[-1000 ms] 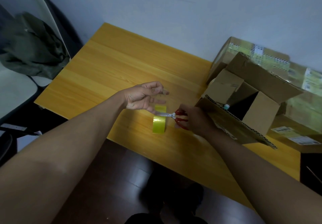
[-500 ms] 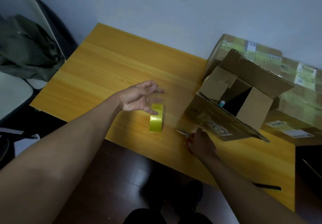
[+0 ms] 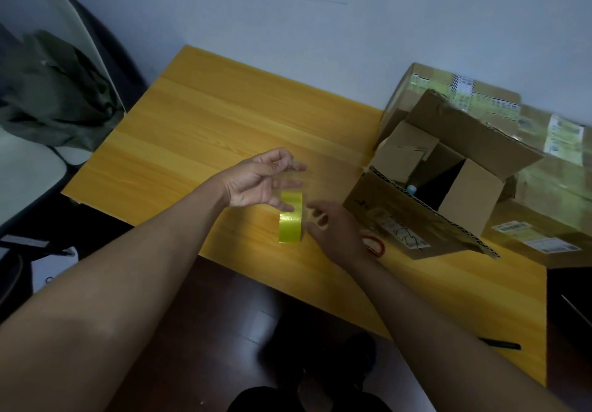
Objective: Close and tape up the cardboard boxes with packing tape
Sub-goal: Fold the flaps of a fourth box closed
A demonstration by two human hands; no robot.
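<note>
the left hand point(image 3: 256, 181) hovers above the table with thumb and fingertips pinched together on what looks like a cut strip of clear packing tape point(image 3: 290, 168), faint and hard to make out against the wood. the right hand point(image 3: 333, 229) hangs just beside the roll with its fingers loosely spread and holding nothing, reaching toward the strip or the roll; i cannot tell which. between the hands stands the yellow roll of packing tape point(image 3: 291, 218), upright on its edge on the yellow wooden table point(image 3: 198, 130). just right of the right wrist lie the red-handled scissors point(image 3: 374, 245), mostly hidden by the arm, touching or nearly touching the open brown cardboard box point(image 3: 416, 213). that box has all its flaps up and a small bottle cap showing inside. behind it sit larger cardboard boxes point(image 3: 480, 104) already wrapped in shiny tape. a black pen point(image 3: 499, 345) lies near the table's front right edge.

by my reading the task is early for this box: a strip seems ready, but the flaps are not yet folded shut and no tape is on its seam.

a second ago the right hand held the scissors at the tape by the roll; half a second ago it was setting them down near the box; now it is empty and back beside the roll, while the left hand keeps its pinch.
</note>
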